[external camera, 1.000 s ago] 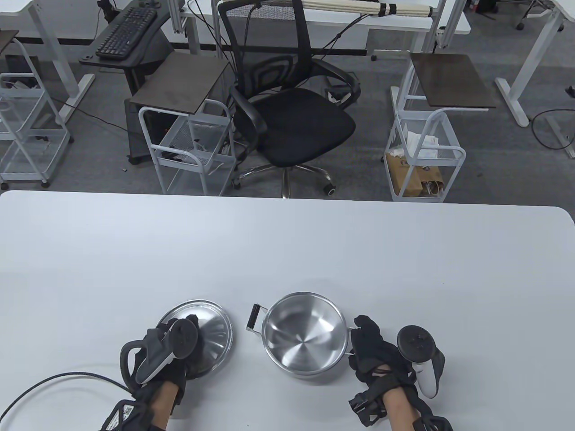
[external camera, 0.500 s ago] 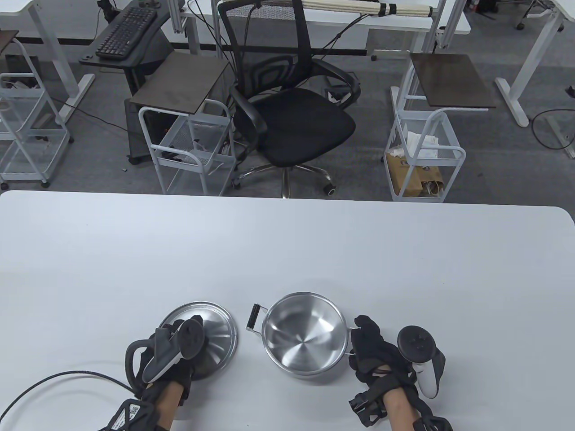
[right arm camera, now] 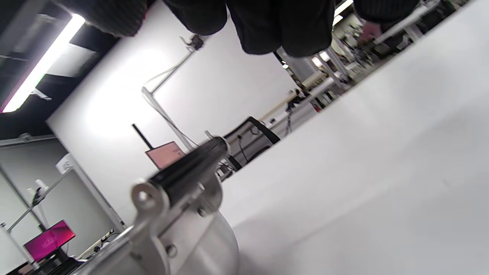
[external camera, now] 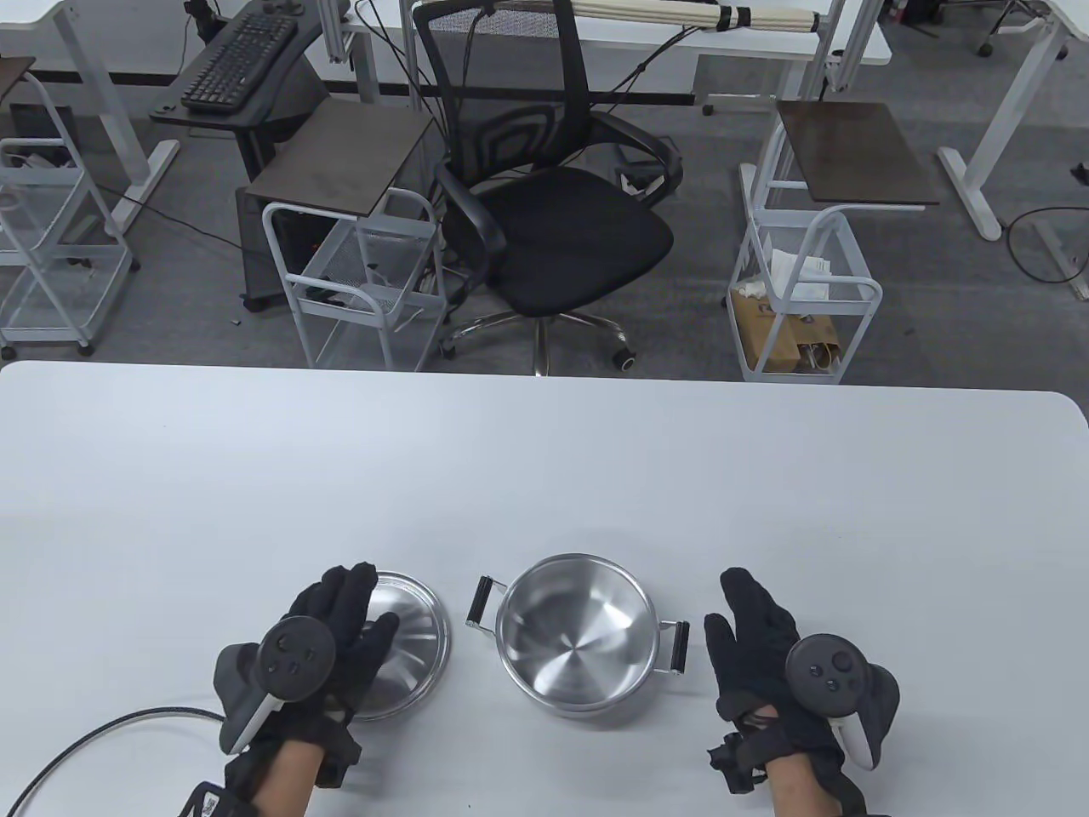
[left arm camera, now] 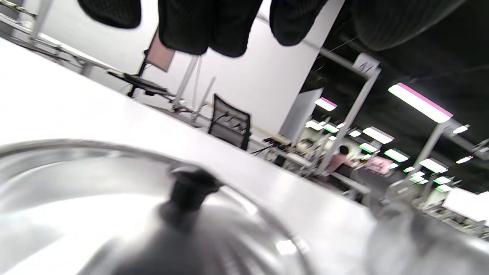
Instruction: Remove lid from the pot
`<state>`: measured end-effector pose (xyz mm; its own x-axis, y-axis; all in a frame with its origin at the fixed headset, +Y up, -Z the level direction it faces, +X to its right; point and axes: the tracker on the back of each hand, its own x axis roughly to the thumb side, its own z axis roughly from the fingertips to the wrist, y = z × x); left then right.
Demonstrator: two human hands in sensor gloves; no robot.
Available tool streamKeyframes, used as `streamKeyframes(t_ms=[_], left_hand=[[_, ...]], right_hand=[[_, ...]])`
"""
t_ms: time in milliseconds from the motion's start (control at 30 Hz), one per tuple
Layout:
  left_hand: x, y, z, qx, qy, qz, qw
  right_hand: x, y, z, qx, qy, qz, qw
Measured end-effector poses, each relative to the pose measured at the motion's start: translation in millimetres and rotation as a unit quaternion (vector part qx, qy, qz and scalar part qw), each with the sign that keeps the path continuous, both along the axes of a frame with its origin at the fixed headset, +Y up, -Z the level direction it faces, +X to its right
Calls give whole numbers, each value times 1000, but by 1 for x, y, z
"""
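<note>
Table view: lid (external camera: pixel 407 645) lies on bench (external camera: pixel 544 459), at pot's (external camera: pixel 577 631) nine o'clock; both spread hands, left hand (external camera: pixel 327 647) and right hand (external camera: pixel 761 651), should lift straight clear.

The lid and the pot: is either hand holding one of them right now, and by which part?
Neither. The left hand hovers open over the lid, clear of its knob; the right hand is open beside the pot, off its handle.

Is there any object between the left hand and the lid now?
Nothing visible is between them. The left hand hovers open directly over the lid, which lies on the table left of the open pot. In the left wrist view the knob stands free below the fingers.
</note>
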<state>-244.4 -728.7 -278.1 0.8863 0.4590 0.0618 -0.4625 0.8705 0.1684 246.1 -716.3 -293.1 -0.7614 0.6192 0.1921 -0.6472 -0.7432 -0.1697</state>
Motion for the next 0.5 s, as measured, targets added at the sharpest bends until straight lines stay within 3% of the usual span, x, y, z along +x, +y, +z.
streamKeyframes(t_ms=[200, 333, 500], left_hand=[[14, 21, 17, 67, -46, -22, 997], [27, 27, 23, 80, -72, -77, 991], [39, 23, 22, 52, -91, -128, 986]], right_hand=[[-31, 22, 18, 86, 54, 133, 986], [-53, 19, 20, 80, 90, 210, 970], [-66, 6, 17, 44, 113, 261, 958]])
